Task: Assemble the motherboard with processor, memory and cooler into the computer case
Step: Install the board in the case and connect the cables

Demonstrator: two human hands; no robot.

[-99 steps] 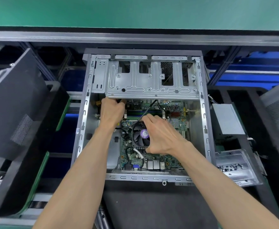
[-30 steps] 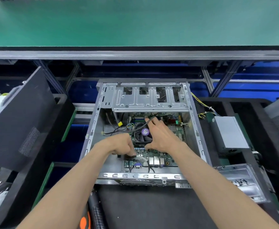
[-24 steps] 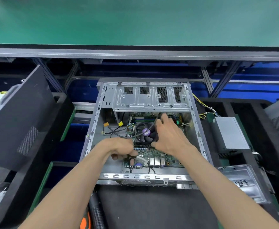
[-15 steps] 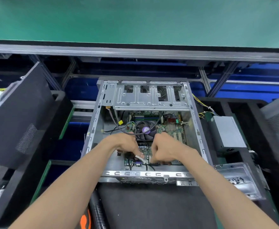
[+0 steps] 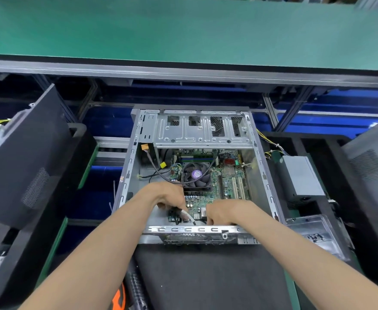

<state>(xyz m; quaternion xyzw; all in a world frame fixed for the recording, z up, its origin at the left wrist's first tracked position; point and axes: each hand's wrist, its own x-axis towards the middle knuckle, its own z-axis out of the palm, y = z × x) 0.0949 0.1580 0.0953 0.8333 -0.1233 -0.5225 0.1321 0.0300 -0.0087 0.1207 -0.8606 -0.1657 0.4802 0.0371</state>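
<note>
An open metal computer case (image 5: 125,182) lies flat in front of me. Inside it sits the green motherboard (image 5: 230,186) with its black cooler fan (image 5: 196,175) and memory sticks (image 5: 194,157) under the drive cage. A black cable (image 5: 159,173) loops across the fan. My left hand (image 5: 168,195) is at the board's near left corner, fingers curled and pinching a white-sleeved cable (image 5: 189,217). My right hand (image 5: 226,211) is beside it, with fingers curled over the board's near edge at the rear ports. What lies under its fingertips is hidden.
A grey power supply (image 5: 300,177) with loose wires sits right of the case. A clear tray of screws (image 5: 315,233) is nearer. Black side panel (image 5: 24,157) leans at left, a grey panel (image 5: 371,166) at right. An orange-black tool handle (image 5: 118,298) lies beside the black mat (image 5: 206,276).
My right hand left the cooler fan and came down to the board's near edge beside my left hand, which earlier had moved there from under the drive cage.
</note>
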